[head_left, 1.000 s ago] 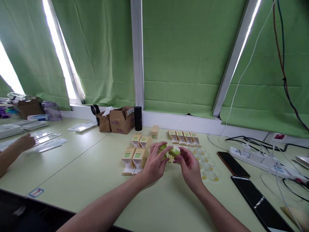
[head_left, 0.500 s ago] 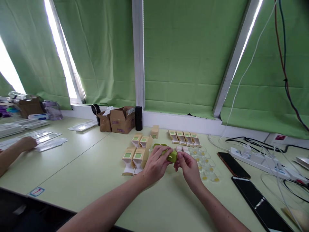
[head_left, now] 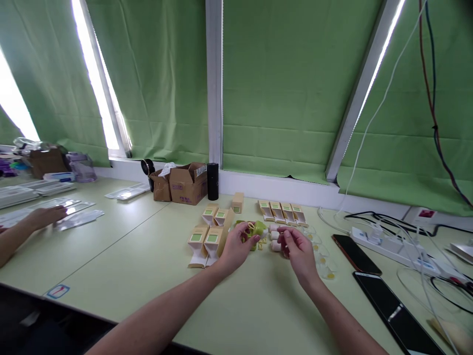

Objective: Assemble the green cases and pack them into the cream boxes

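The right hand (head_left: 298,251) has just parted from the green piece (head_left: 260,228), leaving it to the left hand (head_left: 236,250) alone. That left grip is closed on the piece, just left of the white cylinders (head_left: 275,235). The right hand hovers just right of the cylinders, fingers curled; whether its grip holds anything, I cannot tell.

Out right of the fingers (head_left: 252,241), a dark phone (head_left: 356,254) lies on the bench (head_left: 155,256), a larger black-screened device (head_left: 399,315) beside it, a white power strip (head_left: 399,252) running past! Beyond the fingers, leftward, a brown carton (head_left: 185,186) sits near a black cylinder (head_left: 213,181); green blinds (head_left: 277,88) hang behind.
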`<action>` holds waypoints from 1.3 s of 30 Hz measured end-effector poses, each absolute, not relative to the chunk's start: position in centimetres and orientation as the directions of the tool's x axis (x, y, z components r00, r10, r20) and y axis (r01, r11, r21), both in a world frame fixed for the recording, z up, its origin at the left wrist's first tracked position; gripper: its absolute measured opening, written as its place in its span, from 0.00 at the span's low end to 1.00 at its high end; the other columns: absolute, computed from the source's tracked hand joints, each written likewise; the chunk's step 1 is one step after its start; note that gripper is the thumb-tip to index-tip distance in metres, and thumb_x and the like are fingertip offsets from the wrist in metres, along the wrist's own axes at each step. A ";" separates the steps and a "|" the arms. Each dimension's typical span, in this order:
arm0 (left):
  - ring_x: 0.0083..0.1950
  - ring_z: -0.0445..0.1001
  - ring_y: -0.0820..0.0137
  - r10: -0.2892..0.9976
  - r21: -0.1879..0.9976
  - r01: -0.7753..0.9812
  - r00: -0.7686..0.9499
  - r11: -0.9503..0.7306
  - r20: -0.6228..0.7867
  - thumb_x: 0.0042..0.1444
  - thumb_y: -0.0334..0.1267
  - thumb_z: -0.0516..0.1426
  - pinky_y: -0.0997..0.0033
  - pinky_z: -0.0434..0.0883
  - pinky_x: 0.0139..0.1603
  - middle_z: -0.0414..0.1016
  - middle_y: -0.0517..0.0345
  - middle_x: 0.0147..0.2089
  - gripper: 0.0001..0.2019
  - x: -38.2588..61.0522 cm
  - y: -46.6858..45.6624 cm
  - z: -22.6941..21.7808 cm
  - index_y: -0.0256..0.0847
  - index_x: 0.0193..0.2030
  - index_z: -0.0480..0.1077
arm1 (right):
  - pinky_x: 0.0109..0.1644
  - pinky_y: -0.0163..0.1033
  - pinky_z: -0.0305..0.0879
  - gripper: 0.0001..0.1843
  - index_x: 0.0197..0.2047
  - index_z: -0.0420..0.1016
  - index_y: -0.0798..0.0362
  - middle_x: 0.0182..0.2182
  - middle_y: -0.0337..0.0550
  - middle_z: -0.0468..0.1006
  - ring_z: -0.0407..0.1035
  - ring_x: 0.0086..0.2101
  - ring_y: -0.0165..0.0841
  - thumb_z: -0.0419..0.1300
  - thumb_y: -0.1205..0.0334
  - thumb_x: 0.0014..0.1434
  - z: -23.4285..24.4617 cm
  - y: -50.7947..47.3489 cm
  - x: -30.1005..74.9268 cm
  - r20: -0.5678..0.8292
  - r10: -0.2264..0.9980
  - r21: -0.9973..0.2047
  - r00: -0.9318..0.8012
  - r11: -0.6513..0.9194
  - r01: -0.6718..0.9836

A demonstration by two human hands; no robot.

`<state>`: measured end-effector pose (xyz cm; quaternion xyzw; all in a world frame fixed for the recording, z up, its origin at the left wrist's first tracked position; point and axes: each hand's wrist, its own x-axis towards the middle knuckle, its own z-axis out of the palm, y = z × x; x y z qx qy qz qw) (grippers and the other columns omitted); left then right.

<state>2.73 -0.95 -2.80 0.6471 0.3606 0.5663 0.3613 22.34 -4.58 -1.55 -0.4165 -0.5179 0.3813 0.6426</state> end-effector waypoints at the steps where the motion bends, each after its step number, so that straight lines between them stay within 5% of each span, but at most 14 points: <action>1: 0.42 0.77 0.64 0.901 0.908 -0.022 0.111 -0.419 0.419 0.56 0.55 0.69 0.67 0.74 0.42 0.81 0.49 0.45 0.22 2.8 -0.8 -2.8 0.39 0.48 0.81 | 0.26 0.35 0.61 0.30 0.42 0.83 0.53 0.27 0.40 0.76 0.65 0.25 0.30 0.67 0.31 0.58 -1.2 -4.4 22.9 0.349 0.912 -0.931 0.217 0.363 -0.030; 7: 0.35 0.73 0.70 0.954 0.931 -0.282 0.119 -0.233 0.275 0.49 0.61 0.71 0.74 0.70 0.35 0.78 0.53 0.36 0.27 2.8 -0.6 -2.4 0.37 0.41 0.81 | 0.31 0.38 0.64 0.25 0.39 0.84 0.53 0.27 0.42 0.77 0.68 0.28 0.34 0.70 0.38 0.56 0.6 -3.5 27.2 0.421 0.857 -0.907 0.298 0.397 0.140; 11: 0.29 0.65 0.76 0.971 0.923 -0.338 0.082 -0.184 0.224 0.48 0.62 0.72 0.76 0.64 0.30 0.71 0.59 0.30 0.26 2.7 -0.5 -2.3 0.37 0.33 0.78 | 0.35 0.43 0.67 0.18 0.41 0.83 0.52 0.34 0.47 0.83 0.72 0.32 0.39 0.66 0.45 0.61 0.3 -4.7 29.7 0.491 0.841 -0.831 0.229 0.372 0.413; 14: 0.29 0.65 0.75 0.977 0.900 -0.409 0.079 -0.147 0.196 0.45 0.61 0.73 0.75 0.66 0.31 0.70 0.60 0.30 0.27 2.7 -0.5 -2.2 0.37 0.32 0.77 | 0.45 0.49 0.69 0.11 0.41 0.84 0.47 0.37 0.47 0.83 0.73 0.41 0.46 0.64 0.51 0.62 -1.0 -6.4 31.2 0.610 0.792 -0.558 0.030 0.401 0.727; 18: 0.31 0.65 0.75 0.979 0.882 -0.454 0.087 -0.128 0.187 0.44 0.60 0.74 0.74 0.67 0.33 0.70 0.59 0.31 0.27 2.7 -0.5 -2.1 0.37 0.32 0.76 | 0.51 0.56 0.65 0.09 0.41 0.84 0.45 0.45 0.49 0.82 0.69 0.49 0.52 0.63 0.62 0.59 -3.2 -8.1 32.7 0.621 0.763 -0.176 -0.180 0.359 0.917; 23: 0.31 0.66 0.75 0.978 0.883 -0.454 0.098 -0.120 0.184 0.44 0.60 0.74 0.74 0.66 0.33 0.70 0.59 0.31 0.27 2.7 -0.6 -2.2 0.37 0.33 0.76 | 0.50 0.55 0.63 0.10 0.34 0.81 0.46 0.47 0.50 0.80 0.67 0.51 0.51 0.60 0.70 0.57 -4.7 -8.9 33.1 0.592 0.773 -0.027 -0.228 0.302 0.953; 27: 0.31 0.66 0.75 0.979 0.880 -0.460 0.095 -0.115 0.178 0.45 0.60 0.74 0.75 0.66 0.33 0.69 0.60 0.31 0.27 2.7 -0.7 -2.1 0.36 0.33 0.76 | 0.49 0.55 0.64 0.11 0.32 0.77 0.47 0.46 0.50 0.80 0.68 0.50 0.50 0.57 0.72 0.59 -3.7 -9.0 32.7 0.578 0.792 -0.119 -0.197 0.321 0.940; 30: 0.31 0.66 0.75 0.980 0.876 -0.469 0.090 -0.115 0.177 0.45 0.59 0.74 0.74 0.66 0.33 0.70 0.59 0.31 0.27 2.7 -0.8 -2.1 0.36 0.33 0.77 | 0.53 0.56 0.67 0.08 0.35 0.76 0.46 0.47 0.50 0.80 0.68 0.52 0.50 0.57 0.66 0.63 -2.1 -8.9 31.9 0.568 0.810 -0.357 -0.146 0.402 0.843; 33: 0.31 0.66 0.75 0.981 0.877 -0.466 0.085 -0.113 0.172 0.46 0.59 0.74 0.74 0.66 0.33 0.70 0.59 0.31 0.26 2.7 -0.8 -2.1 0.36 0.34 0.77 | 0.57 0.55 0.70 0.08 0.38 0.75 0.46 0.54 0.50 0.79 0.70 0.58 0.49 0.59 0.54 0.67 -0.3 -8.4 30.3 0.498 0.861 -0.688 -0.102 0.463 0.559; 35: 0.31 0.66 0.75 0.982 0.876 -0.469 0.080 -0.112 0.168 0.46 0.59 0.74 0.74 0.67 0.33 0.70 0.58 0.31 0.26 2.6 -0.9 -2.1 0.36 0.34 0.77 | 0.57 0.53 0.73 0.14 0.38 0.74 0.46 0.49 0.49 0.82 0.72 0.58 0.49 0.63 0.45 0.66 0.8 -7.7 28.8 0.411 0.906 -0.858 -0.101 0.422 0.292; 39: 0.33 0.67 0.74 0.984 0.873 -0.474 0.072 -0.112 0.165 0.46 0.58 0.75 0.74 0.67 0.34 0.71 0.57 0.32 0.26 2.6 -0.8 -2.1 0.36 0.35 0.78 | 0.53 0.55 0.79 0.22 0.37 0.75 0.49 0.50 0.47 0.83 0.78 0.48 0.45 0.74 0.41 0.55 1.8 -5.9 25.5 0.291 0.950 -0.952 -0.117 0.276 -0.130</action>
